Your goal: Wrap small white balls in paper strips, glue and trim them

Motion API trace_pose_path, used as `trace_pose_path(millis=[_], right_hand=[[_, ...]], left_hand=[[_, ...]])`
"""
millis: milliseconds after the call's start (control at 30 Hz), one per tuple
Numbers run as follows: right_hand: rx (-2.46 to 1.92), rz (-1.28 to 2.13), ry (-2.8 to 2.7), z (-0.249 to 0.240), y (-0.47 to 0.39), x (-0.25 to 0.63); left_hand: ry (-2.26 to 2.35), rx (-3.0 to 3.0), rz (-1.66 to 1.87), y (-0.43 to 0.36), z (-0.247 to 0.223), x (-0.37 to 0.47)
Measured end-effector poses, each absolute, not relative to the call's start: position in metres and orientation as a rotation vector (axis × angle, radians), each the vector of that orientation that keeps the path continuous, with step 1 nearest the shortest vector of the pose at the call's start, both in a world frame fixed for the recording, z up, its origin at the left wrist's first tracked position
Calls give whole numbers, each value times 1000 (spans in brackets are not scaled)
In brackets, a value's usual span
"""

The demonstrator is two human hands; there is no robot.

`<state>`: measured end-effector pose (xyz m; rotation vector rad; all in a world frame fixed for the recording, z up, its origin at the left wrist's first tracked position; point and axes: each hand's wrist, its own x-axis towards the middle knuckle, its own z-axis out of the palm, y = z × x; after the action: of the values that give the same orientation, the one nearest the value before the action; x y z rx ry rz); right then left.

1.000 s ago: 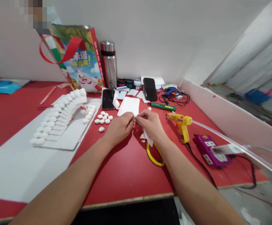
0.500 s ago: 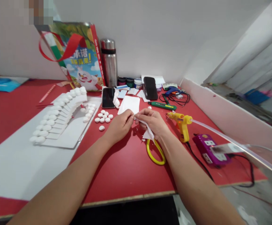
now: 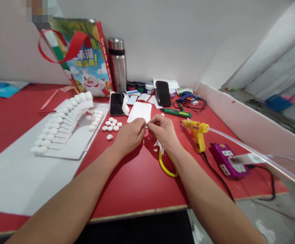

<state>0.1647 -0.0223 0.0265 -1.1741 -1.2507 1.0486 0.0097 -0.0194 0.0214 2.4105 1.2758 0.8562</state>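
Both hands are meeting over the middle of the red tabletop [image 3: 134, 189], closer to its far edge than to its near one. The right hand [image 3: 162, 132] is pinching thumb against fingers, its grip closing on a white paper strip [image 3: 159, 147] that is hanging out beneath the palm. The left hand [image 3: 132, 135] is curling with its fingertips drawn together, touching or nearly touching the right hand's; whether its grip is grasping anything small I cannot tell. A yellow ring [image 3: 164, 166] is lying just below the paper strip, toward the near edge, the right forearm partly covering it.

A white sheet [image 3: 140, 111] is lying just beyond the hands. Loose white discs [image 3: 110, 128] are clustering beside the left hand, and a stepped white model [image 3: 61, 117] lined with discs is standing farther toward the left edge. Toward the right edge, a yellow glue gun [image 3: 200, 139] is resting near a purple power box [image 3: 222, 154]. A green cutter [image 3: 176, 113] is lying toward the far right corner.
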Motion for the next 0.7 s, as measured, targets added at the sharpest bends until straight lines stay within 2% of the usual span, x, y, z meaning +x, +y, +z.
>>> trace_pose_path(millis=[200, 533, 700], right_hand=[[-1148, 1161, -1199, 26, -23, 162], [-1062, 1347, -1052, 34, -24, 168], [-1105, 1461, -982, 39, -25, 170]], left_hand=[[1311, 2444, 967, -16, 17, 7], [1098, 1899, 1302, -24, 20, 12], [1097, 2051, 1432, -25, 20, 12]])
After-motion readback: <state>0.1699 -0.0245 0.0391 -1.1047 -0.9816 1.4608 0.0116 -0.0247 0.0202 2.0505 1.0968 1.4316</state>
